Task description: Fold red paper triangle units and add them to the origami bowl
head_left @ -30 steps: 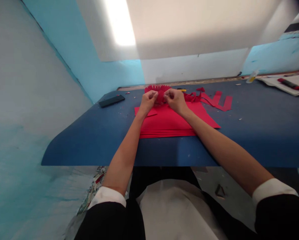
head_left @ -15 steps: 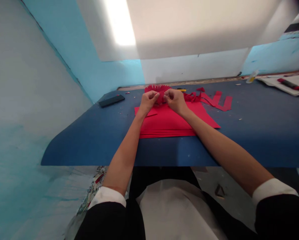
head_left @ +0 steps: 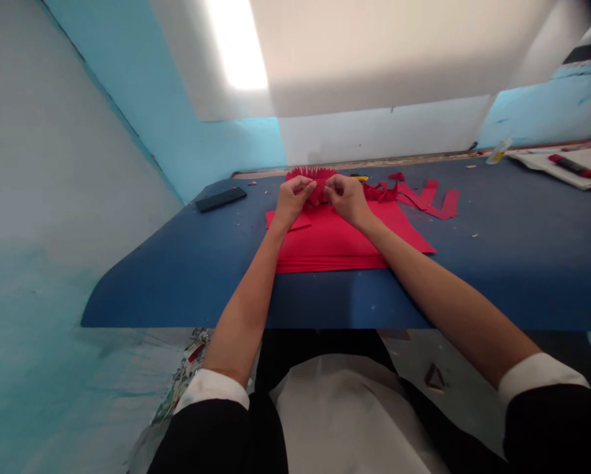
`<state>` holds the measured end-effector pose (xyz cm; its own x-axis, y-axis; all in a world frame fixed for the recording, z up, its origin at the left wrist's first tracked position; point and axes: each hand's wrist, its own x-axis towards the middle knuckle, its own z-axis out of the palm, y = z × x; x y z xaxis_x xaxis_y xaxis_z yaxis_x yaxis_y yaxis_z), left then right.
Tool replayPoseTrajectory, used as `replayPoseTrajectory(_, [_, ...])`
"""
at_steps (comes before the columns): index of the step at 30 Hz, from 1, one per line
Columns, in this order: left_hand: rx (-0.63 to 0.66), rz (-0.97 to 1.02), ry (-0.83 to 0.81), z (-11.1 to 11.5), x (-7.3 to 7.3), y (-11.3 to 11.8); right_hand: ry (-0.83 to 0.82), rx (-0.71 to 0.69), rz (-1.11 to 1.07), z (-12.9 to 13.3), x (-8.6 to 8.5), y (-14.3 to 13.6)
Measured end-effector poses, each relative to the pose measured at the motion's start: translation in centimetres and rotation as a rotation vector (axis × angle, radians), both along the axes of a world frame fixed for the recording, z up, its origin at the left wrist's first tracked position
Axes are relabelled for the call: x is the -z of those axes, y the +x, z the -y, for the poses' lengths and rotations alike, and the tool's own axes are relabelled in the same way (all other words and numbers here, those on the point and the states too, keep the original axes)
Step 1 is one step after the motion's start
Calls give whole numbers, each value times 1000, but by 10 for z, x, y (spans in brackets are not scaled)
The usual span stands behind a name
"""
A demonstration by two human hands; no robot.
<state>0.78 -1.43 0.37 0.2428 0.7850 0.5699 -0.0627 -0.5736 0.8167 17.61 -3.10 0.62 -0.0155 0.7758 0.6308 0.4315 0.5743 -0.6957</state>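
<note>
Between my hands is a small red paper piece [head_left: 317, 191]. My left hand [head_left: 294, 197] pinches its left side, and my right hand [head_left: 347, 197] pinches the right side. Both hands are over the back part of a stack of red sheets [head_left: 339, 238]. A red fringed paper piece [head_left: 312, 173] shows just behind my fingers. Under my left wrist lies a small red paper piece on the stack's left edge. Crumpled red scraps [head_left: 380, 191] lie to the right of my right hand.
A black phone [head_left: 221, 199] rests on the blue table [head_left: 176, 263] at left. Red strips [head_left: 441, 205] lie to the right. Farther right are a small bottle [head_left: 499, 153], papers and a red marker [head_left: 572, 166]. A wall runs behind the table.
The small red piece between my fingertips has shifted and tilted slightly. Both hands stay in nearly the same place, still pinched.
</note>
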Motion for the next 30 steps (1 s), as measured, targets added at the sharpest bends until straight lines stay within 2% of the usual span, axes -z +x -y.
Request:
replayPoseTrajectory(8, [-16,20,40,-3,1,0,75,-42,-12,-8,10,3])
replayPoseTrajectory(14, [-10,-10,15,-2,1,2,140,-38,47,-1,7,4])
replayPoseTrajectory(23, [-127,-5,-13,7,-4,4,111,51,170,4,8,2])
replayPoseTrajectory(30, [-145,-32,77,1,3,4,12,242,329,20,-2,-1])
